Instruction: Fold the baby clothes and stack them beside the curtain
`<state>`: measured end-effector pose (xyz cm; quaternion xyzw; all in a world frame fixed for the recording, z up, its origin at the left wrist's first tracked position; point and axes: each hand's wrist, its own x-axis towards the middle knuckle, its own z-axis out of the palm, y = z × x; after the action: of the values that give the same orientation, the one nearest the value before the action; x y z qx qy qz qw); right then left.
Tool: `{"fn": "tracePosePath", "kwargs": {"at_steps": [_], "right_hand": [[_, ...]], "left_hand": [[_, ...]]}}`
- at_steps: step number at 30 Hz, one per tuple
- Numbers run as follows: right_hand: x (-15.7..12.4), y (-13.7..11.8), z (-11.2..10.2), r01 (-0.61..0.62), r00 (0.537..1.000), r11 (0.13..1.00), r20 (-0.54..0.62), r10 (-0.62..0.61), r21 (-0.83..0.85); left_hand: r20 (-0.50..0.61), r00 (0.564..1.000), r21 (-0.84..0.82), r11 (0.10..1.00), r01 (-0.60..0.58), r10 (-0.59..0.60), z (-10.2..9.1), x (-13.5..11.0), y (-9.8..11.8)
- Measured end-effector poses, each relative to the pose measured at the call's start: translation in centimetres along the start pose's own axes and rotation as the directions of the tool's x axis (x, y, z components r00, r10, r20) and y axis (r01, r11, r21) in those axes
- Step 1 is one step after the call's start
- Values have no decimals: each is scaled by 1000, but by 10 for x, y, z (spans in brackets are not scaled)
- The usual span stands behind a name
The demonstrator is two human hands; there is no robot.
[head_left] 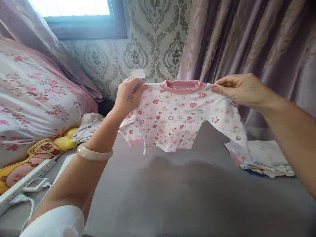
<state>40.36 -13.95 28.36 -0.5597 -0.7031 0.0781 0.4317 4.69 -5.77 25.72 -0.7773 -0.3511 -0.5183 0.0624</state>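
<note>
A small white long-sleeved shirt (170, 115) with pink hearts, flowers and a pink collar hangs spread out in the air between my hands. My left hand (129, 95) pinches its shoulder on the left, thumb against fingers. At the opposite shoulder my right hand (243, 89) grips the fabric the same way. Both sleeves droop, ending in pink cuffs, and the right-side one hangs in front of a stack of folded clothes (269, 158). The shirt's lower hem is above the grey surface.
On the left lie a white power strip (27, 184) with plugs and cords, a yellow cartoon cushion (37, 158), a crumpled light garment (89, 126) and floral bedding (37, 98). Grey sheet (148, 197) spreads below. Purple curtains (234, 39) hang behind.
</note>
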Motion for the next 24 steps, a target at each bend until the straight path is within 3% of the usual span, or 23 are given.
{"fn": "tracePosePath", "kwargs": {"at_steps": [4,8,11,12,14,16,18,20,22,24], "right_hand": [[7,8,7,17,994,982,106,3,-190],[15,10,16,137,974,953,-138,-179,-270],[22,9,22,258,957,900,-36,-289,-351],[24,9,23,287,945,888,-43,-323,-360],[26,12,24,303,907,880,-173,-384,-367],[28,19,24,285,882,875,-249,-399,-391],[31,28,24,266,910,861,-182,-373,-434],[35,38,25,239,923,851,-164,-349,-468],[39,45,28,201,912,859,-229,-340,-471],[41,48,32,167,897,871,-295,-329,-463]], "left_hand": [[169,983,-83,993,85,-70,9,10,-9],[-21,991,-111,985,133,-136,25,15,-13],[31,996,-53,995,81,-80,35,20,-12],[32,997,-34,996,78,-77,38,21,-11],[-20,994,-25,994,105,-105,43,25,-13],[0,992,-41,991,130,-130,47,28,-16],[58,988,-34,989,146,-144,51,29,-19],[-10,978,-1,978,209,-209,56,29,-21],[-118,950,18,956,294,-290,62,28,-21],[-144,933,15,942,336,-331,66,27,-19]]}}
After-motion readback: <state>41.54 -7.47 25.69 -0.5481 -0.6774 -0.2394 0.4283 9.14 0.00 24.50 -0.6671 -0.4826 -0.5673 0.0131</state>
